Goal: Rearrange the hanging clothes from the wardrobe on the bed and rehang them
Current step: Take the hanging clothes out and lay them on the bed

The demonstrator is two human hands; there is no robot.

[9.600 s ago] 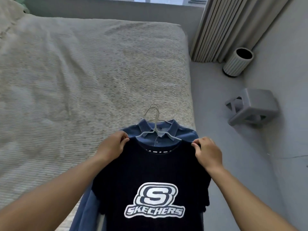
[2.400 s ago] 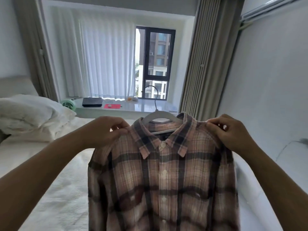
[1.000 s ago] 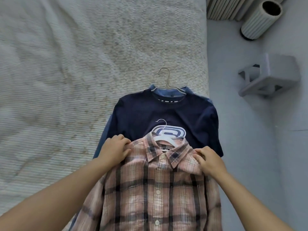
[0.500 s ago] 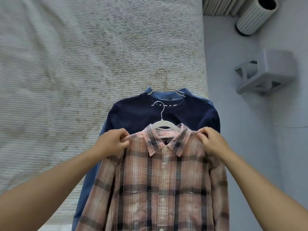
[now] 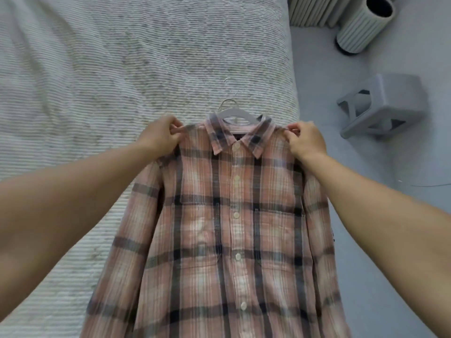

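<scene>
Over the bed's (image 5: 122,69) right-hand edge: plaid shirt (image 5: 234,215) held spread out, front side up, collar pointing toward the far end of the bed.

Left hand (image 5: 162,137) pinches the shirt's left shoulder seam between thumb and curled fingers. Right hand (image 5: 305,140) does the same at the opposite shoulder. Both hands are closed on fabric, nothing else in them. Judgement: the two-point grip at the shoulders keeps the garment flat and square while it is laid down, so it will not bunch or slide off its hanger.

Hanger (image 5: 235,114) is inside the collar, pale plastic body, thin wire hook just beyond the collar over the bed. A second faint wire hook shows a little farther up the bed; what it belongs to is hidden under the shirt.

Materials: shirt is a light woven cloth, pink and cream with dark check lines, button placket down the centre, two chest pockets. Sleeves lie along the body. The shirt's right side overhangs the bed edge above the floor. Bed cover is off-white, ribbed, slightly rumpled.

Beside the bed, on the grey floor: a grey plastic stool (image 5: 383,106) tipped on its side, and beyond it a ribbed cylindrical bin (image 5: 361,25), near the curtain hem.
</scene>
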